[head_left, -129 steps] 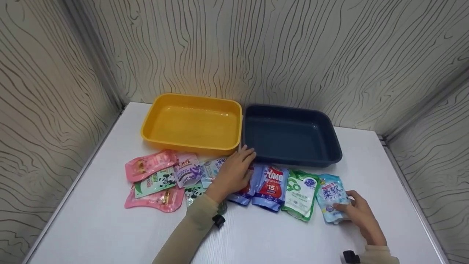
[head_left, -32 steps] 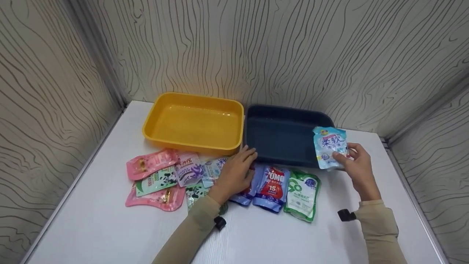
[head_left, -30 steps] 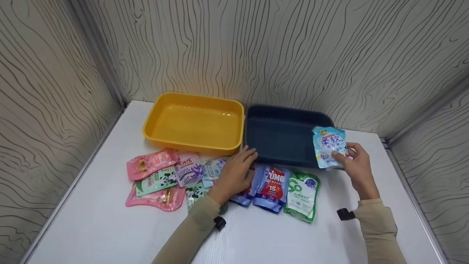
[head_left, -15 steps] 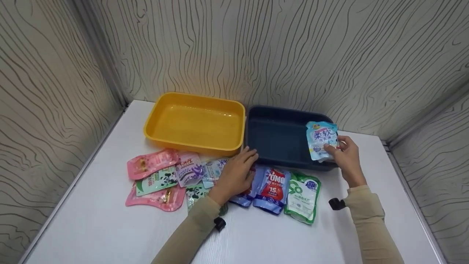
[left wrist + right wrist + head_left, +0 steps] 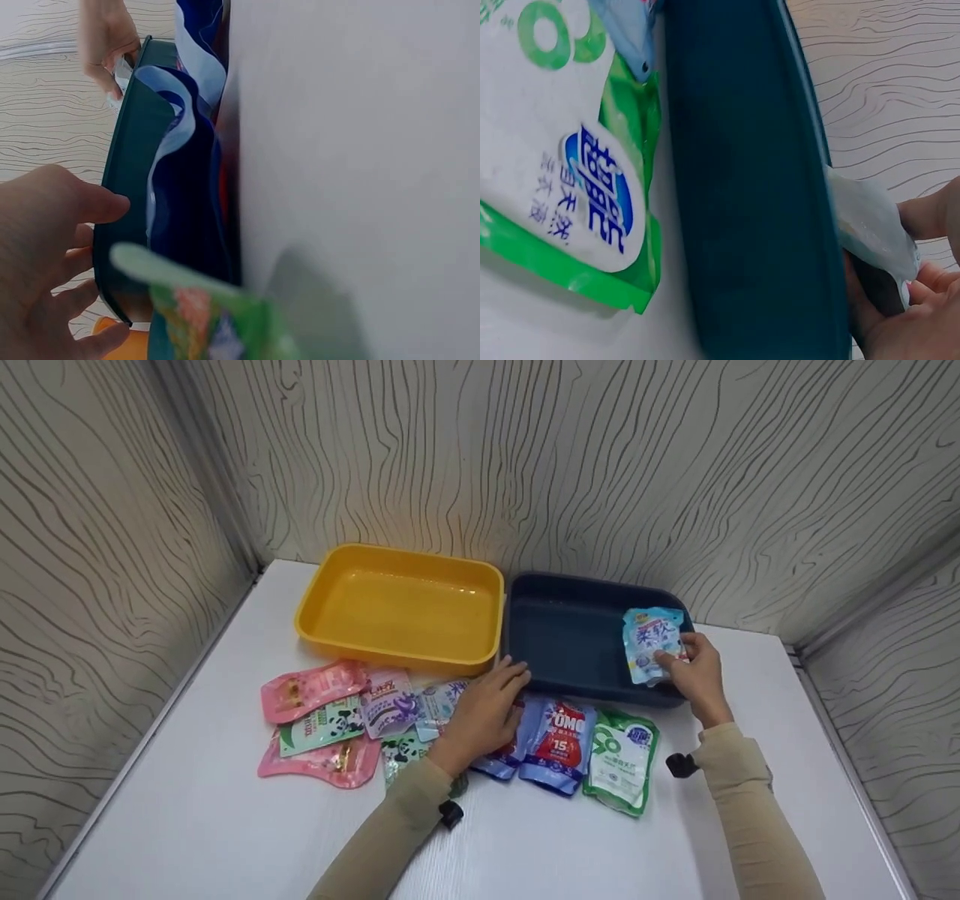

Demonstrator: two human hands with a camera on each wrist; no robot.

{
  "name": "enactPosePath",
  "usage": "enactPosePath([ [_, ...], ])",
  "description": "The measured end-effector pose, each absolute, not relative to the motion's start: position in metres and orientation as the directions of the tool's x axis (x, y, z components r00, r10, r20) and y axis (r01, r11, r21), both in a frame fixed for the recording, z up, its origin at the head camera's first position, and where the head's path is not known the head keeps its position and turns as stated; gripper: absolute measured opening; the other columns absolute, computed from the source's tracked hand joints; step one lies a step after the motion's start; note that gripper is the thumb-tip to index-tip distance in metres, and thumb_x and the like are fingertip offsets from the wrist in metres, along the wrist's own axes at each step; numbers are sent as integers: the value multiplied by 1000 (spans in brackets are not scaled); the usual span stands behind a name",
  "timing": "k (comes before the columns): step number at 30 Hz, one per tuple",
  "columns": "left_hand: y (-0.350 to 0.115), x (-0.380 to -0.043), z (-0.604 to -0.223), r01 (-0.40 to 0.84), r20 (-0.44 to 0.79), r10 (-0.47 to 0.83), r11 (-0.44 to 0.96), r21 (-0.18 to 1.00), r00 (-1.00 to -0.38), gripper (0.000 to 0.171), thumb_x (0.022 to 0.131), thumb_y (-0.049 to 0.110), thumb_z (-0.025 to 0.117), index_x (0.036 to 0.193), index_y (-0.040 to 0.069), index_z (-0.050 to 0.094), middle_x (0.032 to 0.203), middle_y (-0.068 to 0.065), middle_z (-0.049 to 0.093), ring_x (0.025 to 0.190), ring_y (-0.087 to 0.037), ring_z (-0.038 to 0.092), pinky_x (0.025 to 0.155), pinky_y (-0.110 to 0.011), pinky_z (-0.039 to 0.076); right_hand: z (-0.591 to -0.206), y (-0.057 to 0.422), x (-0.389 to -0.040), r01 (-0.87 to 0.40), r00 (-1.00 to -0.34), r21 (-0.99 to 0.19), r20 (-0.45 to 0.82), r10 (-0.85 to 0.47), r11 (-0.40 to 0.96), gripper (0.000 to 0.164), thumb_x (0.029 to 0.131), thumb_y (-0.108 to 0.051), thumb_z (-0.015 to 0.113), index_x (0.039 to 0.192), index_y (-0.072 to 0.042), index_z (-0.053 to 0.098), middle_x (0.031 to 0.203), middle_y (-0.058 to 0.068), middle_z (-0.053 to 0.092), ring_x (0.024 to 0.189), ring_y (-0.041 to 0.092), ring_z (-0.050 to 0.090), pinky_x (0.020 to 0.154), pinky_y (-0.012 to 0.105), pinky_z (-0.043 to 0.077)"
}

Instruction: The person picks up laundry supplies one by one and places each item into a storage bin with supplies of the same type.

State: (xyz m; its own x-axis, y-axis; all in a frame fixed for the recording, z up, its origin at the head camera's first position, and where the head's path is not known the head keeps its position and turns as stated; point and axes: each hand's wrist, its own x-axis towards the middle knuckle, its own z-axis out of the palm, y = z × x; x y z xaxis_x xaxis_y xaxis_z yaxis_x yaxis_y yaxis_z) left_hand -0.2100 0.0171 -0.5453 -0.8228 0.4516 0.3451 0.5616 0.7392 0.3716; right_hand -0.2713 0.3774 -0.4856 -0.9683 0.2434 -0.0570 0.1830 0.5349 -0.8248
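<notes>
In the head view my right hand (image 5: 699, 675) pinches a light-blue detergent pouch (image 5: 651, 645) by its lower right side, thumb on the front. The pouch hangs tilted over the right end of the navy tub (image 5: 566, 652). In the right wrist view, the pale bottom of this pouch (image 5: 874, 221) shows at the tub's rim, between thumb and fingers. My left hand (image 5: 487, 709) lies with relaxed, spread fingers over the pouches, fingertips close to the tub's front left corner. It partly hides a blue and red pouch (image 5: 495, 765). Thumb and fingers of this left hand (image 5: 45, 255) hold nothing.
A yellow tub (image 5: 397, 615) stands left of the navy one. Along their fronts lie an OMO pouch (image 5: 556, 746), a green and white pouch (image 5: 621, 761), a purple pouch (image 5: 388, 705), pink pouches (image 5: 315, 690) and panda-print green ones (image 5: 322, 727). Patterned panels (image 5: 480, 457) enclose the white table.
My right hand has lifted the light-blue pouch from the table beside the green and white pouch, then carried it up and left over the navy tub. The left hand has stayed in place.
</notes>
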Motion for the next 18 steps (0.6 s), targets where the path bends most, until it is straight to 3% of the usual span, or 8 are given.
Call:
enactPosePath([
  [6,17,-211,-546,567,351,456,743,356,-818,55,102,23,70,154,10,56,165,-7,50,159,-30,37,126,-50,39,-496,379,-278,208,-966,-791,-73,248,575,62,105,-19,65,156,3,40,140,24,56,109,22,58,79,16,49],
  [9,17,-211,-545,568,354,457,746,347,-816,55,102,23,70,154,10,57,164,-6,51,159,-29,38,126,-49,40,-499,378,-282,185,-971,-771,-48,234,610,60,103,-18,65,154,5,42,139,27,56,113,28,57,88,26,49],
  [14,17,-211,-545,563,349,454,749,350,-820,55,102,23,70,154,10,57,164,-6,51,159,-29,37,126,-49,39,-503,376,-284,154,-978,-732,-18,208,663,58,103,-15,64,151,9,41,144,33,54,124,40,55,108,53,48],
  [18,17,-212,-547,563,347,455,750,348,-820,55,103,24,69,154,10,56,164,-6,51,160,-28,37,126,-49,39,-507,374,-284,143,-979,-671,13,204,728,57,102,-15,64,150,9,43,141,34,55,122,43,56,109,60,47],
])
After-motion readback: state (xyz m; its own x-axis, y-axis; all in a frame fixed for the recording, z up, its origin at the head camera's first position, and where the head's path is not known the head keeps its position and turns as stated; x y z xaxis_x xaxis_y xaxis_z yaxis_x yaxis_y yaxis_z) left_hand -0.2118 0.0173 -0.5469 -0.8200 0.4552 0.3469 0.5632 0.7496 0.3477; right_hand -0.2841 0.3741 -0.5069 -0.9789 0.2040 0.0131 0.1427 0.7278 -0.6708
